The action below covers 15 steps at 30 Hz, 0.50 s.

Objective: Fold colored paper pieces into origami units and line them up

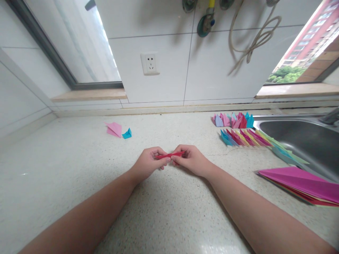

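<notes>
Between my two hands is a small piece of folded red paper (178, 154), held nearly level just above the speckled countertop (169, 208). My left hand (151, 160) pinches its left part, thumb on the near side. From the other end, my right hand (191, 159) pinches it too, and the two thumb tips almost meet at its middle. The fingers partly cover the paper, so its full shape is hidden. Beyond my left hand lie a pink folded paper (114, 129) and a small blue folded paper (127, 133).
Right of my hands, a row of coloured folded papers (245, 137) lies by the steel sink (299, 134), with more folded paper pieces (234, 120) behind. A stack of large folded sheets (299, 183), magenta on top, lies nearer. A wall socket (150, 63) faces me.
</notes>
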### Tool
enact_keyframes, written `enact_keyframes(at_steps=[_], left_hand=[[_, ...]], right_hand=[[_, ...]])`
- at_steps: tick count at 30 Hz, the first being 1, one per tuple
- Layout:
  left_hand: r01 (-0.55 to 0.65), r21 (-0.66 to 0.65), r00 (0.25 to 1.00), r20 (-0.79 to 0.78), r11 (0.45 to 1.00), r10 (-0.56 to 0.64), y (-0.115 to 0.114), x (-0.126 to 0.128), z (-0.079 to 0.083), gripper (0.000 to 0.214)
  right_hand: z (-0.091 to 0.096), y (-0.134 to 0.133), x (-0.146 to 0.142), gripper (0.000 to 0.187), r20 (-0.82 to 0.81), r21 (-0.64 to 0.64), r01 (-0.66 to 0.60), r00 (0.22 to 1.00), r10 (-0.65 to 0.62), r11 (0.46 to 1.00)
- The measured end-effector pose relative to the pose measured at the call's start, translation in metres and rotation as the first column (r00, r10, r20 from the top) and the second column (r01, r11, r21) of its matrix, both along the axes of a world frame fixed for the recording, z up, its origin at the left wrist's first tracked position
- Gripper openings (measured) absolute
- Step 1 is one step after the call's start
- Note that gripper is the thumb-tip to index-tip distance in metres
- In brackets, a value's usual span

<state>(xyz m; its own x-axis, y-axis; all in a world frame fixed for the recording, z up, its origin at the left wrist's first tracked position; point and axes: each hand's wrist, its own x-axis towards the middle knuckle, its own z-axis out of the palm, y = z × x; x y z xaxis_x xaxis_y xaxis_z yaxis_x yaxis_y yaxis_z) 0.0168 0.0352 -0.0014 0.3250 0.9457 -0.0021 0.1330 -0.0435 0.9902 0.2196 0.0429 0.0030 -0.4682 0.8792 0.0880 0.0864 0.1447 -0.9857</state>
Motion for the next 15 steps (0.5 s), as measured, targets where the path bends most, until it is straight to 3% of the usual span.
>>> enact_keyframes(at_steps=[5, 11, 15], left_hand=[[-0.013, 0.005, 1.0, -0.018, 1.0, 0.013, -0.0007, 0.0007, -0.0005, 0.023], [0.025, -0.001, 0.997, 0.073, 1.0, -0.024, 0.0027, -0.0018, -0.0019, 0.028], [0.057, -0.034, 0.993, 0.109, 0.998, -0.053, 0.0053, -0.0031, -0.0033, 0.03]], right_hand=[[-0.0044, 0.0002, -0.0016, 0.026, 0.026, 0.025, 0.044, 0.999, -0.044, 0.999], [-0.0015, 0.0016, -0.0033, 0.032, -0.118, -0.112, -0.024, 0.993, 0.011, 0.993], [-0.0009, 0.0037, -0.0011, 0.035, -0.122, -0.119, -0.039, 0.992, 0.025, 0.992]])
